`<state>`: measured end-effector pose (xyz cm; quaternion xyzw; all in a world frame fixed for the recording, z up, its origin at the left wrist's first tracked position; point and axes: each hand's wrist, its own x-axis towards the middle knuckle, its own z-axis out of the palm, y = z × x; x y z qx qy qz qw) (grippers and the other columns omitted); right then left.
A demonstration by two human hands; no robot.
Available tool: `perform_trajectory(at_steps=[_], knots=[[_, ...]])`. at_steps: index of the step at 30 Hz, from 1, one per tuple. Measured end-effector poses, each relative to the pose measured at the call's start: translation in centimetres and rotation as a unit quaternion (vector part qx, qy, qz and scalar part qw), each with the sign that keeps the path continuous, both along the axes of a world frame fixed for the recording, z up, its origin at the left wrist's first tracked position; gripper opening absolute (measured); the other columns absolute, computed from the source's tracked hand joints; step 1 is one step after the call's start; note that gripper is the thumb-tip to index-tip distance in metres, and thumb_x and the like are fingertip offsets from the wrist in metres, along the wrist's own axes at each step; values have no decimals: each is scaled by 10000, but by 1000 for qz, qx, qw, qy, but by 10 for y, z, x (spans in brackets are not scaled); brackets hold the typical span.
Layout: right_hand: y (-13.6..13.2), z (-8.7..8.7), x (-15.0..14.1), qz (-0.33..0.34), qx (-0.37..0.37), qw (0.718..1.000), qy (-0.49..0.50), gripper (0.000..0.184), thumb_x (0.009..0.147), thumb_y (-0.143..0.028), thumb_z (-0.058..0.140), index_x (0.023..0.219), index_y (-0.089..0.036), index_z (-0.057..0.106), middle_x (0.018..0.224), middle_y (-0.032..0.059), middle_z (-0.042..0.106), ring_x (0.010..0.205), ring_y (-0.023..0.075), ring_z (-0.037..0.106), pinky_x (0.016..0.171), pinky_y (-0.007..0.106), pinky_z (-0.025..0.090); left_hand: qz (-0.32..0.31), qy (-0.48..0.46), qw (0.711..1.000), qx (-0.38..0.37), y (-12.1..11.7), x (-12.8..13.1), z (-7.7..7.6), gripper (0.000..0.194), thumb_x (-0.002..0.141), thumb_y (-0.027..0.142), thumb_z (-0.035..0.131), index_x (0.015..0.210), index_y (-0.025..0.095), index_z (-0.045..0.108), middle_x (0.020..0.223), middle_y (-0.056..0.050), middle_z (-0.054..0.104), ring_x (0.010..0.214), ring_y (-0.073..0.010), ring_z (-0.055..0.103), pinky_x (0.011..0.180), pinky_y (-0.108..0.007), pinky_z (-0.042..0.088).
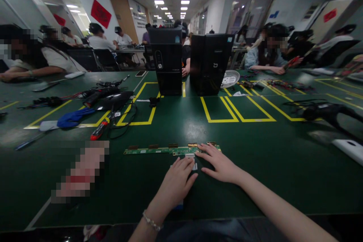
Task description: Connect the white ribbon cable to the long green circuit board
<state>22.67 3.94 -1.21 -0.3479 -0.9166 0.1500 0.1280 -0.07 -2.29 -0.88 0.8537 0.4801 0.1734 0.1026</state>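
A long narrow green circuit board [153, 150] lies flat on the dark green table [255, 159] just in front of me. My left hand [176, 181] rests palm down below its middle, fingers stretched toward a small white connector [190, 155] on the board's near edge. My right hand [219, 164] lies flat beside it, fingers spread, fingertips touching the board's right end. Neither hand holds anything. A small white piece [195, 166] shows between the two hands.
Two black computer towers [169, 60] [211, 64] stand upright beyond the board inside yellow tape boxes. Cables, a red-handled screwdriver [99, 130] and a blue glove [73, 118] lie at the left. A white basket [230, 78] sits further back. Other people sit around the table.
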Motion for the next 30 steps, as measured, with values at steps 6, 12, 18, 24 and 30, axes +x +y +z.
perform_trajectory(at_steps=[6,12,18,24,30], knots=[[0,-2,-1,-3,4,1000,1,557,906,-453,517,1415,-240,452,1516,101,343,1420,260,259,1158,525,211,28,-77,995,56,4,-16,18,374,977,260,420,1335,237,528,1440,-73,495,1360,-244,399,1089,-471,384],[-2,4,-1,-12,-10,1000,-11,547,922,-469,488,1422,-251,445,1525,84,332,1422,251,256,1166,515,204,144,-66,983,95,-8,-81,5,345,980,298,395,1239,195,599,1293,-100,601,1202,-247,551,1008,-467,465],[-1,3,-1,-15,-16,1000,-11,538,934,-480,466,1430,-273,430,1530,70,323,1422,252,254,1163,524,206,231,16,962,144,-29,-123,-25,366,963,337,391,1176,167,635,1192,-140,650,1077,-288,613,932,-481,495],[-1,3,-1,-16,1,999,-27,538,955,-464,426,1448,-248,399,1528,81,322,1432,240,228,1166,510,208,233,61,960,147,-32,-120,-32,423,959,339,364,1211,114,620,1231,-171,630,1136,-316,580,931,-486,491],[-4,9,-9,28,34,999,-31,538,945,-425,461,1455,-271,391,1565,99,224,1448,260,168,1171,526,152,231,65,960,142,-28,-120,-28,437,956,341,358,1198,100,631,1198,-168,640,1097,-309,594,912,-477,504]])
